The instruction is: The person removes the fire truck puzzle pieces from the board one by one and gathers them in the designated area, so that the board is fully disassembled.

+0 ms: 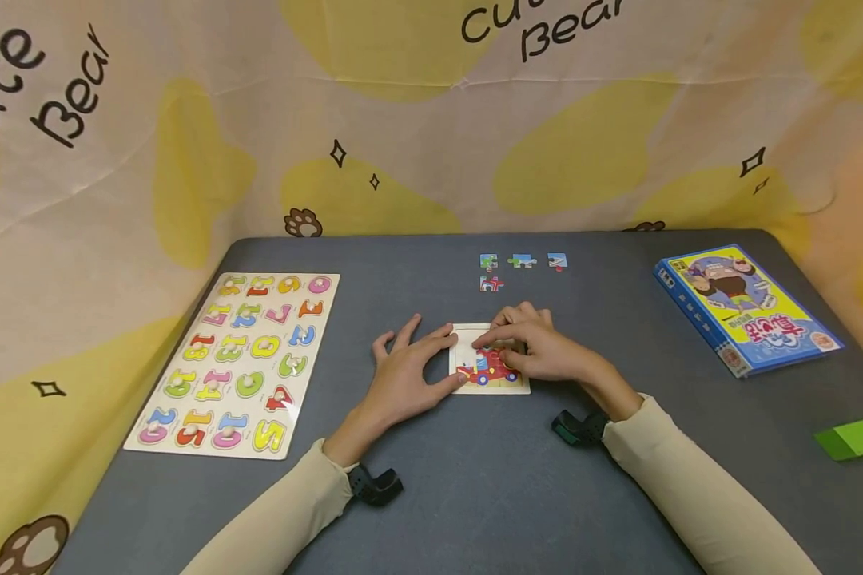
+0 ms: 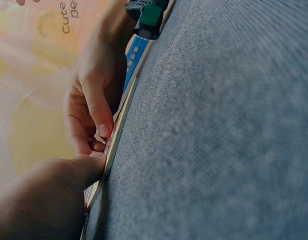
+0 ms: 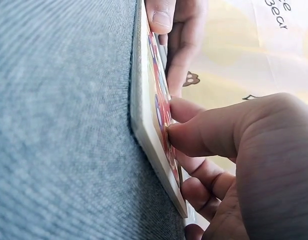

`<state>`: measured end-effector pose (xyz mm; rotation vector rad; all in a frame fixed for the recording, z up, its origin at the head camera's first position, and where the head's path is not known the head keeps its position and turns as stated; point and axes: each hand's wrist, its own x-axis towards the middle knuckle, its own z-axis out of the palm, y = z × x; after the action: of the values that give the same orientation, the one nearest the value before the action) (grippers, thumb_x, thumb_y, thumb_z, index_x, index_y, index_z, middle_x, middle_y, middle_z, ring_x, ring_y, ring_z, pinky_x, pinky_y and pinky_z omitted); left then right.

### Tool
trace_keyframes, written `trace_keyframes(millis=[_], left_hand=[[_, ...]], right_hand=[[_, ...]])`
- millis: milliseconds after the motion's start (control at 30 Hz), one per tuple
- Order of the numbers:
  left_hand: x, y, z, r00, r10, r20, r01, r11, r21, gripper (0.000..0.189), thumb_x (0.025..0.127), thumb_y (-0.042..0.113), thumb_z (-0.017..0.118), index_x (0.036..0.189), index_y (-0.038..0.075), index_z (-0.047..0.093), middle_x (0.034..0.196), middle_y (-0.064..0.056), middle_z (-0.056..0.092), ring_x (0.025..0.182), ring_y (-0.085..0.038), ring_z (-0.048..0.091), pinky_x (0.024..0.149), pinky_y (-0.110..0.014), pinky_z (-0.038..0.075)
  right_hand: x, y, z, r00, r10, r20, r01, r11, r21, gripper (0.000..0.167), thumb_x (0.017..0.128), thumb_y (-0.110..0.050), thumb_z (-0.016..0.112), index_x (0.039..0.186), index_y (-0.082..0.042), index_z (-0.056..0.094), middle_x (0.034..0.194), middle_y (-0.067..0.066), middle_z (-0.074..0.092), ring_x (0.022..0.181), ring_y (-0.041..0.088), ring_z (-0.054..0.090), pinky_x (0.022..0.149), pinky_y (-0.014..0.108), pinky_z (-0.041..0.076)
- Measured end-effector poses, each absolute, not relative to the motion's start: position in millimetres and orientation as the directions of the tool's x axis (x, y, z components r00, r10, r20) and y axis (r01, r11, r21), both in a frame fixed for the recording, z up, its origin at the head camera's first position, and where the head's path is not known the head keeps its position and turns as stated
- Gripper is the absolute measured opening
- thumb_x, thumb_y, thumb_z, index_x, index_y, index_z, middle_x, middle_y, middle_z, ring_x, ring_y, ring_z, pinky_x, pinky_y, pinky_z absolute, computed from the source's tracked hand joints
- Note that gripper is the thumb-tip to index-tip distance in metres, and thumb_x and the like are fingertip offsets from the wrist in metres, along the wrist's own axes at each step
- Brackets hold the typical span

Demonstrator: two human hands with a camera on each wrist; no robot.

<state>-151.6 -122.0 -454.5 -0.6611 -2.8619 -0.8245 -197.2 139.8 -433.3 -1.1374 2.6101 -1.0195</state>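
A small jigsaw tray (image 1: 496, 391) with a red truck picture lies flat at the middle of the table. My left hand (image 1: 405, 375) is spread at its left side, with straight thumb and index fingertips on the border. On the picture, my right hand (image 1: 542, 343) has bent fingers, its thumb and index tips around a puzzle piece (image 1: 492, 346) that they mostly cover. From the right wrist view, the thumb (image 3: 186, 136) and index tip meet the picture surface just inside the pale tray edge (image 3: 149, 135).
Several loose puzzle pieces (image 1: 522, 261) lie behind the tray. On the left is a board of knobbed numbers (image 1: 256, 411). A blue and yellow box (image 1: 751, 307) sits at right, with a green block (image 1: 856, 438) nearer the edge. Patterned cloth (image 1: 403, 120) hangs behind the table.
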Motion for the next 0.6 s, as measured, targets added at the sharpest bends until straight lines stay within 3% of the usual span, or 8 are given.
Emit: trace_keyframes(millis=[600], left_hand=[[-152.8, -122.1, -457.4, -0.897, 0.380, 0.224, 0.441, 0.760, 0.478, 0.062, 0.088, 0.050, 0.074, 0.142, 0.025, 0.062, 0.155, 0.006, 0.053, 0.156, -0.036, 0.026, 0.112, -0.067, 0.011]], right_hand=[[-198.0, 140.7, -434.1, -0.717, -0.684, 0.136, -0.582, 0.480, -0.656, 0.040, 0.090, -0.001, 0.061, 0.120, -0.022, 0.077, 0.102, -0.003, 0.059, 0.096, 0.018, 0.036, 0.084, 0.043, 0.015]])
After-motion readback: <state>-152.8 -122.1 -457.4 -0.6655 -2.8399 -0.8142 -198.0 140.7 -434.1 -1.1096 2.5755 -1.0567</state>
